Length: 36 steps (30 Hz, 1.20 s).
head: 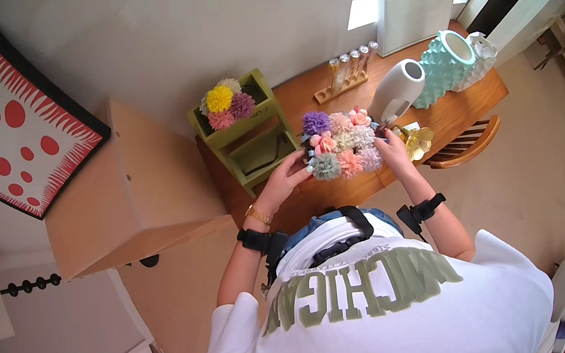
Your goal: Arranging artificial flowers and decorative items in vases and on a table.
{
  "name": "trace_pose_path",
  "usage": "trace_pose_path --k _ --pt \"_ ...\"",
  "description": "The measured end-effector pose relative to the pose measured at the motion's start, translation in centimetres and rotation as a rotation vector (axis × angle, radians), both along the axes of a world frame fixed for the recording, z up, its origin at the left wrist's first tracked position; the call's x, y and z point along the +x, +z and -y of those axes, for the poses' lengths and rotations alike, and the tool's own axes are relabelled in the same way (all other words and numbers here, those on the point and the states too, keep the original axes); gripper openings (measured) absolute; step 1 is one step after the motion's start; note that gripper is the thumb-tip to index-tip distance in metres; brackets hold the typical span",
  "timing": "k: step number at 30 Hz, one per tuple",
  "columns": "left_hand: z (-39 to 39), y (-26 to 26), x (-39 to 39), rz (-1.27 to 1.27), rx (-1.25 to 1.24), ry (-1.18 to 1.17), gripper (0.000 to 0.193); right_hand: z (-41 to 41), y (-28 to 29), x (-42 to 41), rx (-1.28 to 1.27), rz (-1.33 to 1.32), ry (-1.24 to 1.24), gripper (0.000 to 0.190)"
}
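In front of me a block of artificial pompom flowers (345,140) in purple, pink, cream, grey and coral sits between my hands over the wooden table. My left hand (284,179) grips its left side, and my right hand (395,153) grips the right side. Whatever holds the blooms together is mostly hidden under them. To the left stands a green wooden two-tier planter (242,137), with a few yellow, pink and mauve pompom flowers (222,100) in its upper tier. Just beyond my right hand is a gold flower-shaped ornament (419,143).
On the wooden table (320,198) a rack of glass tubes (343,86), a tilted-looking white vase (396,90), a turquoise studded vase (435,69) and a white textured vase (479,59) stand behind. A chair (470,145) is at right, a tan cabinet (149,182) at left.
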<state>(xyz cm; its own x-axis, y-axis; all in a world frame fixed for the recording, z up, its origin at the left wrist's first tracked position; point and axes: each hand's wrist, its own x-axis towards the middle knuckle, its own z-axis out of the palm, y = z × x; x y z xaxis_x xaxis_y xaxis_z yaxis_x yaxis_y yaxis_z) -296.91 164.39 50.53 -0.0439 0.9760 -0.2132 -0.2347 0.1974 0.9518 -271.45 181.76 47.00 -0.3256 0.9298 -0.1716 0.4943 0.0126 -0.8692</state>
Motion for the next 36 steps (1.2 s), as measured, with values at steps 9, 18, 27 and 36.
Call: trace_pose_path --k 9,18,27,36 --pt "2.5 -4.9 -3.1 -0.058 -0.378 0.356 0.023 -4.5 -5.7 -0.9 0.129 0.099 -0.04 0.041" --pt "6.7 -9.0 -4.5 0.126 -0.568 0.548 0.034 -9.2 -11.9 -3.2 -0.002 0.331 -0.058 0.041" --pt "4.6 -11.6 -5.7 0.426 -0.657 0.646 0.068 -7.3 -11.4 -2.7 -0.111 0.06 -0.1 0.051" --pt "4.0 -14.2 -7.6 0.652 -0.725 0.559 0.05 -2.3 -5.5 -1.4 0.413 0.226 0.141 0.058"
